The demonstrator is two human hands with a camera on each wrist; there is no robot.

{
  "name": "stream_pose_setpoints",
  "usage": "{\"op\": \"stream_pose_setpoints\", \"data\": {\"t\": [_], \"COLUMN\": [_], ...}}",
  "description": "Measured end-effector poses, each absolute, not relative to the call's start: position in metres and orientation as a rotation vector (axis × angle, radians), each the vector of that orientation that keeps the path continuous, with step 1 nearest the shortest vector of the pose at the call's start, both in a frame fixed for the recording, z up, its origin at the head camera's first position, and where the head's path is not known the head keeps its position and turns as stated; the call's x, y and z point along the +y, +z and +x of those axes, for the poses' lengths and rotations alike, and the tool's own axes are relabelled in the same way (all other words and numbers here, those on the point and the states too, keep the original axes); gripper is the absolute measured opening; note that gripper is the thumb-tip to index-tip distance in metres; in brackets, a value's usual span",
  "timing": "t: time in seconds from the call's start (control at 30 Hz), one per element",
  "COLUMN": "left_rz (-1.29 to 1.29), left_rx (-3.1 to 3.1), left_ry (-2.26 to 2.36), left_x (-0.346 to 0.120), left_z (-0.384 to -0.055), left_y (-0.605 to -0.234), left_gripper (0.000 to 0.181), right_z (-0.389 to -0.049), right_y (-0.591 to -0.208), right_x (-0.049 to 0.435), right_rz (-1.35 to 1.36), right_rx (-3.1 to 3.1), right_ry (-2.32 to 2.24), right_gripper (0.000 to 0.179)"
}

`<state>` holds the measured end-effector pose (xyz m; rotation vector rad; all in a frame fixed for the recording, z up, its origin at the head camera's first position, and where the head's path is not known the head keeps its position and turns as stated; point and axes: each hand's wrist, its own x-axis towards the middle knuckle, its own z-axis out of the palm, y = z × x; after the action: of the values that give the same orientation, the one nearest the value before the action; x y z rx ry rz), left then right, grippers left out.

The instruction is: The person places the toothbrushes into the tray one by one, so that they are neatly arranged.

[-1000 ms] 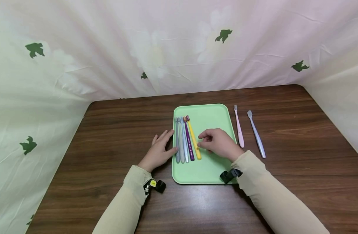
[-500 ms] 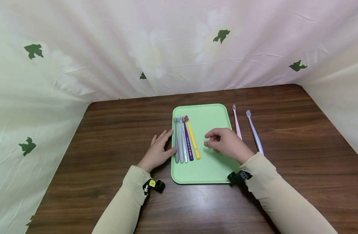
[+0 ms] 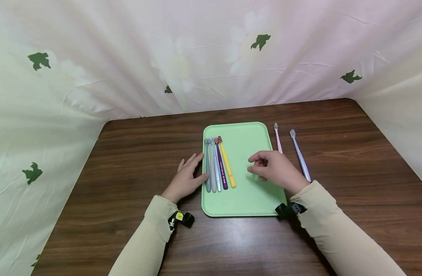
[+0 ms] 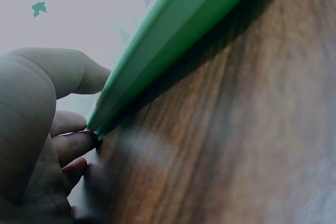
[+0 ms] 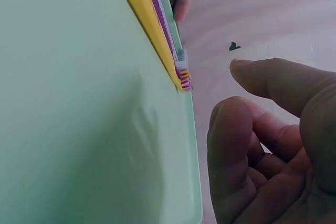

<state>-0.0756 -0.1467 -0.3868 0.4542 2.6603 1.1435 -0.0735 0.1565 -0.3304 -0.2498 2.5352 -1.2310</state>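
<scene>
A light green tray [image 3: 245,136] holds several toothbrushes side by side along its left part, with a purple toothbrush [image 3: 221,165] and a yellow toothbrush [image 3: 227,165] rightmost. My left hand [image 3: 184,180] rests at the tray's left rim, fingers extended, the thumb reaching over the edge beside the grey toothbrush [image 3: 208,168]. Over the right half of the tray is my right hand [image 3: 274,168], its fingers loosely bent and nothing between thumb and index finger [image 5: 231,135]. It partly covers a pink toothbrush [image 3: 278,138] lying beyond the right rim.
Right of the pink one, a lavender toothbrush [image 3: 299,155] lies on the dark wooden table [image 3: 155,145], its lower end behind my right wrist. A pale patterned curtain [image 3: 211,69] hangs behind the table and along its sides. Each wrist carries a small camera.
My right hand has moved right, away from the yellow toothbrush, and now overlaps the pink toothbrush's handle. The left hand stays at the rim. The toothbrushes keep their places.
</scene>
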Motion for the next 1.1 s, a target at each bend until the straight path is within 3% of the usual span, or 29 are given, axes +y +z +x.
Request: {"op": "stream_pose_setpoints", "data": {"t": [1.1], "left_rz": [0.451], "left_rx": [2.650], "left_ry": [1.176], "left_x": [-0.147], "left_z": [-0.075], "left_y": [-0.388], "left_gripper": [0.072], "right_z": [-0.090], "right_y": [-0.314], "right_x": [0.236], "right_rz": [-0.048], "right_rx": [2.714], "right_ry": [-1.156], "right_gripper": [0.040]}}
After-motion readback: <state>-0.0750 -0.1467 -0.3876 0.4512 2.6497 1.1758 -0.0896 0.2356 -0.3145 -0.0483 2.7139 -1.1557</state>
